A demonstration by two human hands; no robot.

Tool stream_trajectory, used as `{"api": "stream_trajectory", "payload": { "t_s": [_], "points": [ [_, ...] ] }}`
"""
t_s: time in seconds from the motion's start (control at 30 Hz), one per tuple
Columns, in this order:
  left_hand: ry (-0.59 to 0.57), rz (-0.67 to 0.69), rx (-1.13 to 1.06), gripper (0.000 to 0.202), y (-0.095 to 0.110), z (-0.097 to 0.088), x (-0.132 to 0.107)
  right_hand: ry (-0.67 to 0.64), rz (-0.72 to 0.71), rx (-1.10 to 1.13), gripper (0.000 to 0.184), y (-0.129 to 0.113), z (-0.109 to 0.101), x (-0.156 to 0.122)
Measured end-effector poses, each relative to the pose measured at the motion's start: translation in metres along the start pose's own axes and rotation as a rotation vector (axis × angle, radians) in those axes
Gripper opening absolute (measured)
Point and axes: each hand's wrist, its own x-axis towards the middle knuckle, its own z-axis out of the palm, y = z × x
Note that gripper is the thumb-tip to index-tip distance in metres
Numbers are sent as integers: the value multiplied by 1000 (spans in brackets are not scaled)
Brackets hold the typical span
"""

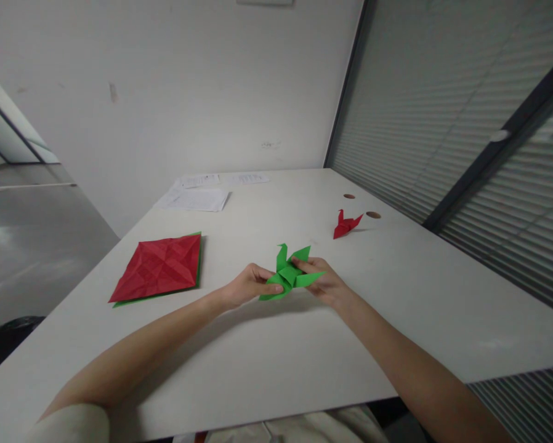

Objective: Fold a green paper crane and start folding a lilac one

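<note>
A green origami crane (291, 275) is held between my two hands, just above the white table. Its neck and bent head point up and away from me, and its wings spread to both sides. My left hand (251, 284) pinches the wing on the left, thumb on top. On the other side, my right hand (321, 280) grips the crane near the far wing and the tail, its fingers partly hidden by the paper. Beyond my right hand stands a red origami crane (345, 224) on the table.
Creased red paper (161, 266) lies over green paper (199, 261) at the left. Printed sheets (197, 199) rest at the back left of the table (276, 369). Two round holes (373, 215) are near the right edge, beside a window with blinds (424, 123).
</note>
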Motion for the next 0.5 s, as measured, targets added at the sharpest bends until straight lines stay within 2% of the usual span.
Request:
{"api": "stream_trajectory", "payload": {
  "t_s": [0.1, 0.23, 0.5],
  "points": [
    [6, 11, 10, 37, -2, -1, 1, -34, 67, 31, 24, 1, -1, 1],
    [2, 28, 3, 36, -5, -2, 2, -2, 89, 46, 23, 0, -1, 0],
    [37, 34, -6, 36, -9, -2, 3, 30, 59, 57, 27, -4, 2, -2]
  ]
}}
